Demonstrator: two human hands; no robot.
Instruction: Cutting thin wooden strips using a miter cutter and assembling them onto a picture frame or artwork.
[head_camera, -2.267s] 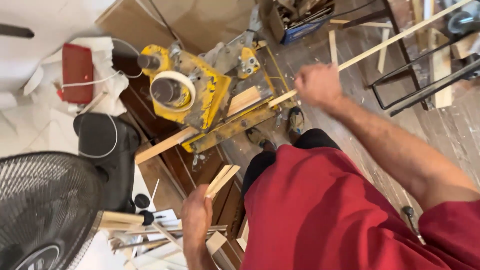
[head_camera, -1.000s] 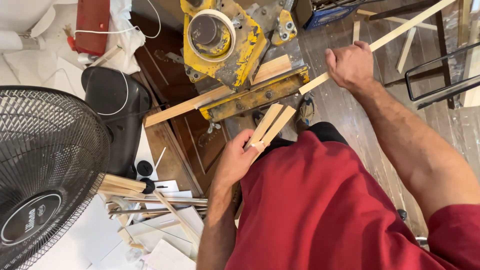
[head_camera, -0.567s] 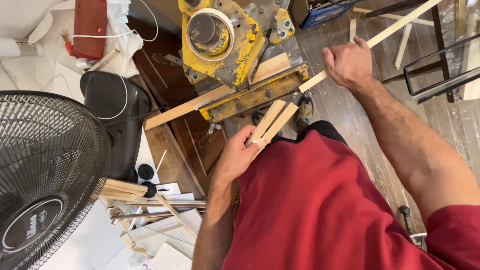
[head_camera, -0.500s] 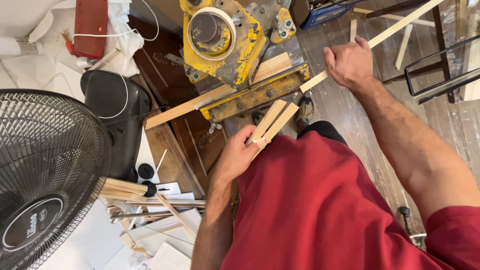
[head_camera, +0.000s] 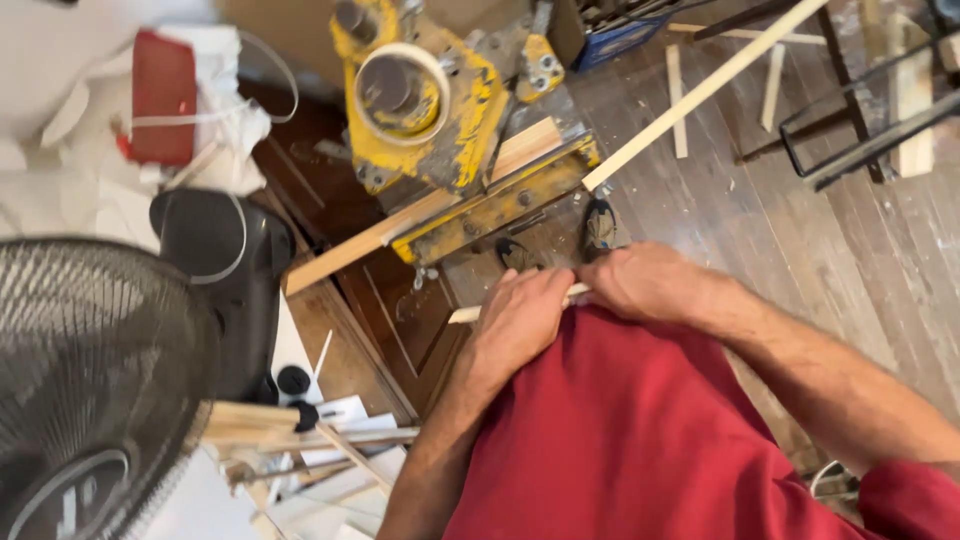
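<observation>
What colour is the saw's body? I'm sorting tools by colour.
Yellow, worn and dusty, with grey metal parts: the saw shows clearly in the head view.

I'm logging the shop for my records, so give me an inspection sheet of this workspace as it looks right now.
Surface: worn wooden plank floor.
Job's things: short wood strips held between both hands; long wood strip resting on yellow miter saw.
Clutter: pile of offcuts, loose sticks on floor.
Grippers: left hand and right hand together on the short strips.
Cables: white cord by red object.
Surroundings: black fan, metal frame.
</observation>
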